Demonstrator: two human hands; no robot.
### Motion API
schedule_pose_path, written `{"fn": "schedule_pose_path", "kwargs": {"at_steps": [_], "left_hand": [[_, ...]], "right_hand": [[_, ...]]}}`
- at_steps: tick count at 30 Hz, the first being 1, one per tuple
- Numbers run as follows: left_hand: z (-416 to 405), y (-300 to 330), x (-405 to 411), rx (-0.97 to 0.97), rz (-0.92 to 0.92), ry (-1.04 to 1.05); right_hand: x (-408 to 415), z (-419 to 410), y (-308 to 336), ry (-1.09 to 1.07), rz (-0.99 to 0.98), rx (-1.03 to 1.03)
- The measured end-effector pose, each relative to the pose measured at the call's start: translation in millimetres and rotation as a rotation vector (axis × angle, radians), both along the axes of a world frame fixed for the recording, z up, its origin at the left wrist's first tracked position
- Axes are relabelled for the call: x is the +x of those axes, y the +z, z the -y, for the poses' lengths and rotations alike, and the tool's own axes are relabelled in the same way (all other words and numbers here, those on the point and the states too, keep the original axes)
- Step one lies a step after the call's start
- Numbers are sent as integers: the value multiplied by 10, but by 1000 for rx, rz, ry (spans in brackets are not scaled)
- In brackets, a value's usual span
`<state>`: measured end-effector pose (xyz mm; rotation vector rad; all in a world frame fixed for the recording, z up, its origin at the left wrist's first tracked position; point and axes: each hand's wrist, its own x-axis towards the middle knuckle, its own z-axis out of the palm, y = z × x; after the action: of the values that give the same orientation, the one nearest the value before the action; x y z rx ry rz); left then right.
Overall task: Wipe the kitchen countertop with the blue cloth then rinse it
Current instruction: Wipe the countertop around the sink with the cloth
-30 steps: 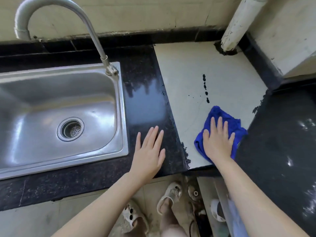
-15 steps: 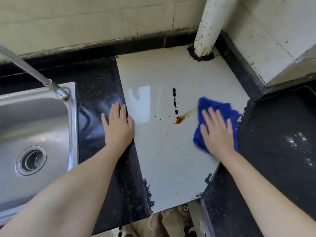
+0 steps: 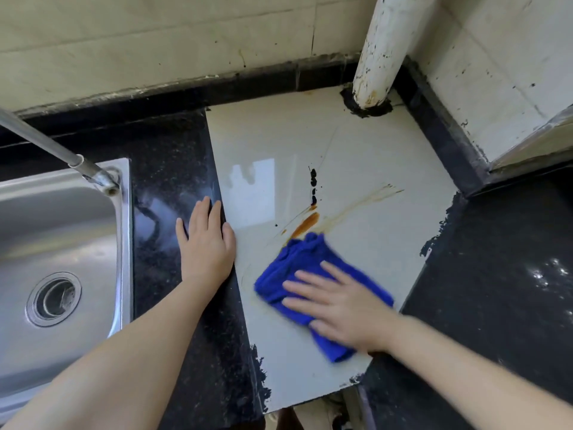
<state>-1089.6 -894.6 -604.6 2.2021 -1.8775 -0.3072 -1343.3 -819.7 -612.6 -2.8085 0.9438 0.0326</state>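
Note:
A crumpled blue cloth [image 3: 297,268] lies on the white tile section of the countertop [image 3: 341,144]. My right hand [image 3: 344,302] presses flat on the cloth, fingers spread and pointing left, blurred by motion. Just above the cloth is an orange-brown smear [image 3: 305,224] with a faint streak running up to the right, and a row of black drops [image 3: 313,187]. My left hand [image 3: 206,243] rests flat, palm down, on the black granite strip [image 3: 170,187] at the tile's left edge, holding nothing.
A steel sink [image 3: 62,243] with a drain [image 3: 53,299] lies at the left, its tap pipe [image 3: 46,144] slanting over it. A white pipe [image 3: 384,51] rises from the back of the tile. Black granite [image 3: 502,274] continues right, with a tiled wall behind.
My right hand has dragged the cloth down and to the left across the tile, smearing the orange stain into a long streak. My left hand stayed flat on the granite.

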Motion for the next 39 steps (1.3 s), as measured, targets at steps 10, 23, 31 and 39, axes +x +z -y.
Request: {"fn": "schedule_pose_path", "kwargs": {"at_steps": [10,23,31,39], "left_hand": [[4,-24,24,-4,18,-19],[222,55,52,-51,-83,-36],[948,60,86,-56,-52,-116],[1020,-65,131,-89,-30,-132]], "right_hand": [[-14,1041,48,-1201,85,-7],[-524,208,37,-433,-51,-1],[297,848,92,-1443,80,94],[666,-134,124,-512,25,85]]}}
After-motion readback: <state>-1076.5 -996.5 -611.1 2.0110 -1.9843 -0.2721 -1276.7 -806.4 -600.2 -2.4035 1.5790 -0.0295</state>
